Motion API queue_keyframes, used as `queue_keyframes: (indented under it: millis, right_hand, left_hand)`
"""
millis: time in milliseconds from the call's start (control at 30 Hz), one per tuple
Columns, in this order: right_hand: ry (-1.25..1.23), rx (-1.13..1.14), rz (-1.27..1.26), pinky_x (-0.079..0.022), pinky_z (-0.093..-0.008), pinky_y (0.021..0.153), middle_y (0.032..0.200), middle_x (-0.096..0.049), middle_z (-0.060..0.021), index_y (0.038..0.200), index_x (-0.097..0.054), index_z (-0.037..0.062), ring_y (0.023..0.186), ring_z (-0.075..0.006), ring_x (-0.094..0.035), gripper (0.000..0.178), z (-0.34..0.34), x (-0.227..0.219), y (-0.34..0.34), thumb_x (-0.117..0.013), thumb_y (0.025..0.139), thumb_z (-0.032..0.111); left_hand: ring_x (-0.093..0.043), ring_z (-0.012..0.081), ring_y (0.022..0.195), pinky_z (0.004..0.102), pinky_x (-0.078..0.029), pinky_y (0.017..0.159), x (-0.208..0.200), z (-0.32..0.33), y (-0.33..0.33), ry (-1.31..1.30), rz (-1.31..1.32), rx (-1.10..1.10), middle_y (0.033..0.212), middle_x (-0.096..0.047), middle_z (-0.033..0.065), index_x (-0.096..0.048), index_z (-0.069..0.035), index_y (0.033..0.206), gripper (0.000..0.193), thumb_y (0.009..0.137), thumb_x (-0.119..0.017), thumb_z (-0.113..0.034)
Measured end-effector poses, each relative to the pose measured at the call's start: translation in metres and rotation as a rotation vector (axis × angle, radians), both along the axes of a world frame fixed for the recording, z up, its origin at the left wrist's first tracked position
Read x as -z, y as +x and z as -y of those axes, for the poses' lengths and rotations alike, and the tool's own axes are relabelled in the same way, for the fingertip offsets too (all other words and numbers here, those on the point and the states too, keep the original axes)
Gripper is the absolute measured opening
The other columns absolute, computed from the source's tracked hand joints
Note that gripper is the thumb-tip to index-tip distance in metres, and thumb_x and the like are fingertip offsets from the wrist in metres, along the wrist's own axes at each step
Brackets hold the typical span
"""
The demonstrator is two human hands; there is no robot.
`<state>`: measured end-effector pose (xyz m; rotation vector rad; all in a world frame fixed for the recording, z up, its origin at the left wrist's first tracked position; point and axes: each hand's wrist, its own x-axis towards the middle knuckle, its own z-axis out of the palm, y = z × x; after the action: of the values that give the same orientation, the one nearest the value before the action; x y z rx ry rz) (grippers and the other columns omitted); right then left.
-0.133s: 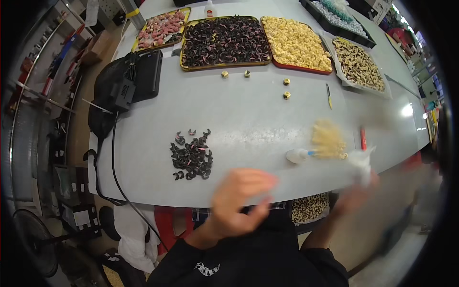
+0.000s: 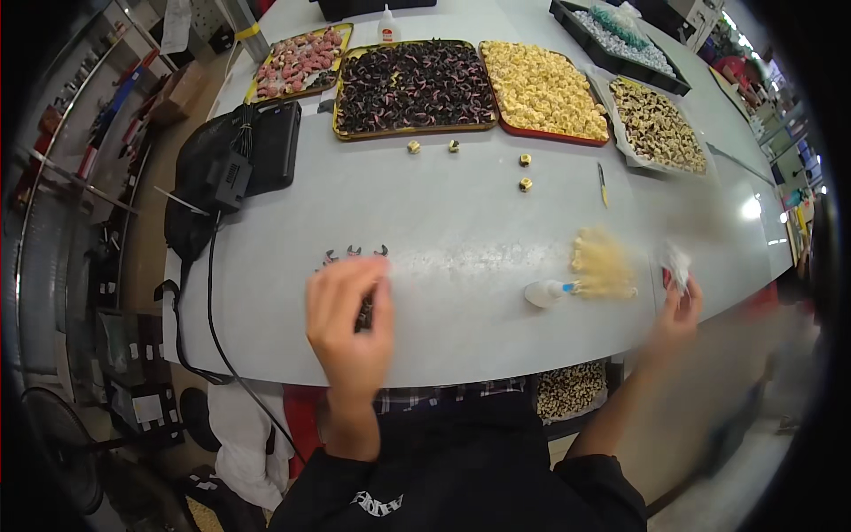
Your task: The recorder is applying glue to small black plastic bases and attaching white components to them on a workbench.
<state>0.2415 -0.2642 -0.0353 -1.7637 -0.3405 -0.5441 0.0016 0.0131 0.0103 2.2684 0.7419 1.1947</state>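
Since a moment ago, in the head view, the left hand (image 2: 348,321) has swung over the black pieces (image 2: 363,315) on the table (image 2: 461,332); its fingers curl, but I cannot tell whether they grip any. The right hand (image 2: 681,310), now further forward, grasps a white wad (image 2: 677,262) near the yellow pieces (image 2: 607,263). A careless sweep could scatter those, or knock the tipped bottle (image 2: 541,293) and make it leak onto them.

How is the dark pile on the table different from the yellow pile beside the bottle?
The dark pile looks black; the yellow pile is pale. The left hand partly hides the dark pile, while no hand covers the yellow pile. Both lie on the gray table.
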Motion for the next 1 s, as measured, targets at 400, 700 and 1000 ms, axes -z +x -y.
queue_keyframes:
  millis: [400, 700, 1000]
  right_hand:
    - [-0.481, 0.143, 0.068, -0.041, -0.0342, 0.091, 0.123, -0.049, -0.0166, 0.114, -0.054, -0.0037, 0.109, -0.0271, -0.050, 0.030, -0.002, 0.003, 0.023, -0.051, 0.089, 0.013]
    - [-0.363, 0.151, 0.061, -0.039, -0.0342, 0.092, 0.122, -0.047, -0.0173, 0.112, -0.052, -0.0003, 0.113, -0.0280, -0.046, 0.029, -0.005, -0.008, 0.015, -0.054, 0.086, 0.013]
    - [-0.432, 0.076, -0.070, -0.042, -0.0316, 0.081, 0.104, -0.054, -0.0134, 0.102, -0.054, 0.0009, 0.094, -0.0240, -0.053, 0.021, 0.014, -0.013, 0.033, -0.054, 0.082, 0.005]
  left_hand:
    - [-0.050, 0.0234, 0.084, 0.0345, -0.037, 0.078, -0.005, -0.022, 0.025, 0.175, -0.525, -0.096, 0.084, -0.055, 0.0051, -0.064, -0.005, 0.087, 0.015, 0.073, -0.067, -0.011]
    - [-0.052, 0.0223, 0.080, 0.0328, -0.036, 0.078, 0.007, -0.020, 0.028, 0.217, -0.533, -0.082, 0.080, -0.055, 0.0052, -0.061, -0.004, 0.081, 0.009, 0.074, -0.065, -0.009]
    - [-0.054, 0.0248, 0.075, 0.0335, -0.038, 0.080, 0.009, -0.018, 0.032, 0.135, -0.509, -0.071, 0.080, -0.057, 0.0082, -0.059, -0.001, 0.081, 0.008, 0.075, -0.062, -0.006]
